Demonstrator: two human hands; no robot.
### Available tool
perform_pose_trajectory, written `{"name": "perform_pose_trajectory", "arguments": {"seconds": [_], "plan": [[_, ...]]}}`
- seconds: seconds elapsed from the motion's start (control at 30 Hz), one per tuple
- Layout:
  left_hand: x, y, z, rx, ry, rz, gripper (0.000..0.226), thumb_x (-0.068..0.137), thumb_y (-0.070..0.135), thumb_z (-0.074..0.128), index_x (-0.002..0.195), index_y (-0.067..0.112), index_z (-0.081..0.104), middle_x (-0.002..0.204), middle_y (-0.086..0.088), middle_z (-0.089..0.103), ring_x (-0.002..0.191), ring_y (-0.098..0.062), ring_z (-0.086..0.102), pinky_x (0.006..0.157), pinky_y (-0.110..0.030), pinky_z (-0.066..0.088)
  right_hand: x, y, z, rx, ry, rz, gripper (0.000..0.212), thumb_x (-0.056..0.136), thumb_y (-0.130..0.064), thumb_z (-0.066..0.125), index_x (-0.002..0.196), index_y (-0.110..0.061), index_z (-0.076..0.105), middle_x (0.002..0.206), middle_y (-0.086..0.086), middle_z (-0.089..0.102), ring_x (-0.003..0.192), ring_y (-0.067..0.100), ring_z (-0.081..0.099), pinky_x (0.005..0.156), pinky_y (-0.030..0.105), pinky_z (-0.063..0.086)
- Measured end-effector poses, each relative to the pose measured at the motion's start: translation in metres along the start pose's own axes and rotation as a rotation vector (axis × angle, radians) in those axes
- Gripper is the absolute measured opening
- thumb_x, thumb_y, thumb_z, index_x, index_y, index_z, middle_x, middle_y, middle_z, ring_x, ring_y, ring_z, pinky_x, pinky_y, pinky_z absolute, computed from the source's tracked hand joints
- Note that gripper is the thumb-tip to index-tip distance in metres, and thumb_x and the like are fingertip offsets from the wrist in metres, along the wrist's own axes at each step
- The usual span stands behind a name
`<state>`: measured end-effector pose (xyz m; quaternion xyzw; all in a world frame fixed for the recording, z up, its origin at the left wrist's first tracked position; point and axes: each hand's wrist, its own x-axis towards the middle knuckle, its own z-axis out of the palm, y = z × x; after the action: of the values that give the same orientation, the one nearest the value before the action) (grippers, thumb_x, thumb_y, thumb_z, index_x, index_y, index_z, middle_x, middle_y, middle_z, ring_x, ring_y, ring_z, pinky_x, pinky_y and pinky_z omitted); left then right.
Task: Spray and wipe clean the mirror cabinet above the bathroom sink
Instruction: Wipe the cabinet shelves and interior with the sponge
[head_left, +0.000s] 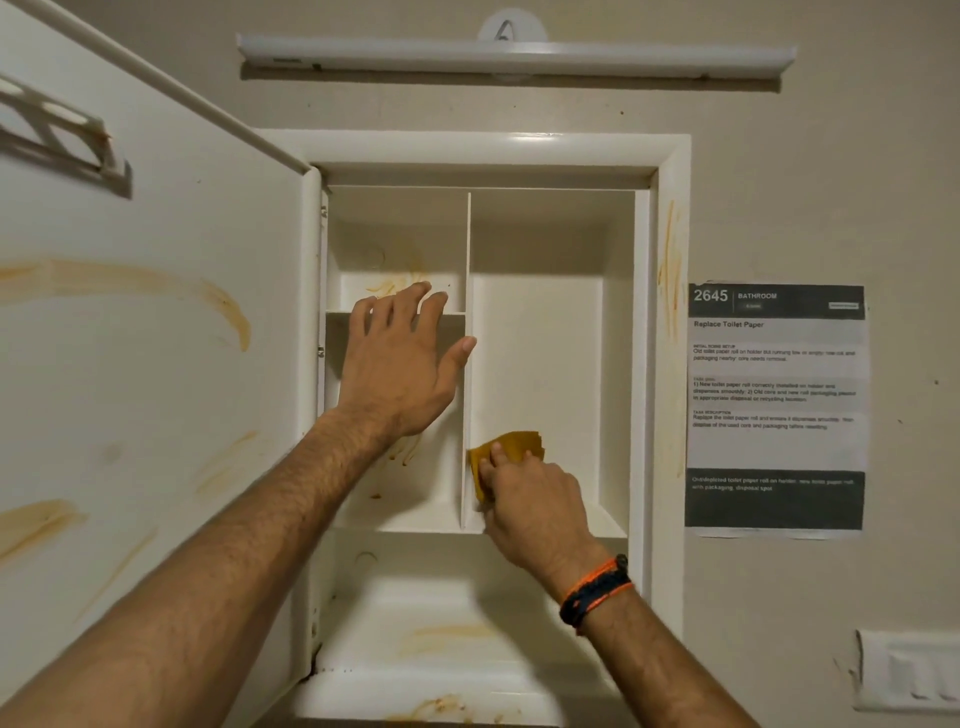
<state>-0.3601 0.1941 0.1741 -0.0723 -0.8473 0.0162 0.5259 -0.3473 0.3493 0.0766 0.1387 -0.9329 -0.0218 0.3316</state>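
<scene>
The white wall cabinet (670, 156) stands open, its shelves bare of items. Its door (156, 322) is swung out to the left, and orange-brown smears streak the door's inner face. My left hand (400, 364) rests flat with spread fingers on the edge of the small left shelf and against the upright divider (466, 260). My right hand (535, 509) presses a yellow cloth (514, 447) against the back wall of the tall right compartment, low beside the divider. More orange stains mark the left compartments, the bottom shelf (452, 634) and the right frame. No spray bottle is in view.
A tube light (514, 52) is fixed on the wall above the cabinet. A printed paper sheet (774, 410) hangs on the wall to the right. A white switch plate (909, 670) sits at the lower right.
</scene>
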Motion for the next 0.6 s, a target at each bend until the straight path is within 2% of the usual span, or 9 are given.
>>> {"name": "perform_pose_trajectory", "arguments": {"seconds": [0.07, 0.1, 0.23, 0.33, 0.4, 0.47, 0.53, 0.57, 0.6], "plan": [[0.000, 0.001, 0.000, 0.000, 0.002, 0.001, 0.064, 0.098, 0.056, 0.020, 0.149, 0.019, 0.032, 0.157, -0.005, 0.029, 0.141, -0.025, 0.028, 0.118, -0.046, 0.014, -0.004, 0.011, -0.007, 0.011, -0.021, -0.030, 0.025, 0.093, -0.021, 0.046, 0.115, -0.021, 0.059, 0.113, 0.006, 0.059, 0.099, 0.028, 0.060, 0.068, 0.032, 0.040], [0.000, 0.001, 0.000, -0.002, 0.002, 0.002, 0.064, 0.098, 0.056, 0.021, 0.149, 0.018, 0.032, 0.157, -0.005, 0.029, 0.141, -0.025, 0.028, 0.118, -0.046, 0.014, -0.005, 0.017, -0.010, 0.035, -0.067, -0.039, 0.027, 0.094, -0.023, 0.045, 0.116, -0.024, 0.062, 0.112, 0.005, 0.060, 0.099, 0.028, 0.060, 0.073, 0.032, 0.043], [0.000, 0.000, 0.000, -0.010, 0.001, -0.002, 0.063, 0.099, 0.055, 0.023, 0.149, 0.018, 0.033, 0.156, -0.006, 0.030, 0.142, -0.026, 0.028, 0.118, -0.047, 0.014, -0.004, 0.036, -0.020, 0.174, -0.266, -0.053, 0.045, 0.093, -0.017, 0.045, 0.130, -0.038, 0.059, 0.127, 0.000, 0.061, 0.111, 0.026, 0.058, 0.093, 0.034, 0.047], [0.000, 0.001, 0.000, -0.005, -0.007, -0.002, 0.063, 0.099, 0.056, 0.022, 0.149, 0.018, 0.032, 0.157, -0.005, 0.030, 0.142, -0.026, 0.028, 0.118, -0.046, 0.014, -0.004, 0.042, -0.023, 0.328, -0.264, -0.029, 0.057, 0.087, -0.006, 0.044, 0.137, -0.033, 0.055, 0.132, -0.001, 0.062, 0.117, 0.022, 0.058, 0.100, 0.036, 0.047], [0.000, 0.000, 0.000, -0.002, -0.008, -0.003, 0.064, 0.099, 0.056, 0.022, 0.149, 0.018, 0.032, 0.157, -0.005, 0.030, 0.142, -0.026, 0.028, 0.118, -0.047, 0.014, -0.005, 0.046, -0.023, 0.478, -0.149, 0.016, 0.056, 0.087, -0.003, 0.044, 0.137, -0.026, 0.055, 0.129, 0.001, 0.064, 0.119, 0.020, 0.058, 0.103, 0.036, 0.046], [0.000, 0.000, 0.000, 0.001, -0.004, -0.002, 0.064, 0.099, 0.056, 0.021, 0.149, 0.018, 0.032, 0.157, -0.005, 0.030, 0.141, -0.026, 0.028, 0.118, -0.047, 0.014, -0.004, 0.046, -0.023, 0.561, 0.071, 0.038, 0.049, 0.089, -0.001, 0.046, 0.133, -0.019, 0.059, 0.123, 0.000, 0.068, 0.117, 0.019, 0.059, 0.103, 0.033, 0.046], [0.000, 0.000, 0.001, 0.000, -0.001, -0.003, 0.063, 0.099, 0.056, 0.022, 0.149, 0.019, 0.032, 0.157, -0.005, 0.030, 0.141, -0.026, 0.028, 0.118, -0.047, 0.014, -0.005, 0.042, -0.024, 0.578, 0.331, 0.023, 0.044, 0.087, 0.003, 0.049, 0.125, -0.014, 0.064, 0.114, 0.002, 0.071, 0.108, 0.023, 0.064, 0.096, 0.035, 0.050], [0.000, 0.000, 0.001, 0.001, -0.002, -0.005, 0.063, 0.099, 0.056, 0.022, 0.149, 0.019, 0.032, 0.157, -0.005, 0.030, 0.141, -0.025, 0.028, 0.118, -0.047, 0.014, -0.004, 0.039, -0.023, 0.551, 0.419, -0.013, 0.045, 0.084, 0.006, 0.050, 0.122, -0.012, 0.065, 0.114, 0.003, 0.071, 0.105, 0.026, 0.065, 0.092, 0.038, 0.053], [0.000, 0.000, 0.001, 0.003, -0.002, -0.005, 0.063, 0.099, 0.056, 0.022, 0.149, 0.019, 0.032, 0.157, -0.005, 0.029, 0.141, -0.025, 0.028, 0.118, -0.046, 0.014, -0.004, 0.037, -0.021, 0.494, 0.436, -0.056, 0.048, 0.081, 0.007, 0.051, 0.124, -0.012, 0.063, 0.120, 0.004, 0.068, 0.108, 0.027, 0.064, 0.090, 0.041, 0.053]]}}
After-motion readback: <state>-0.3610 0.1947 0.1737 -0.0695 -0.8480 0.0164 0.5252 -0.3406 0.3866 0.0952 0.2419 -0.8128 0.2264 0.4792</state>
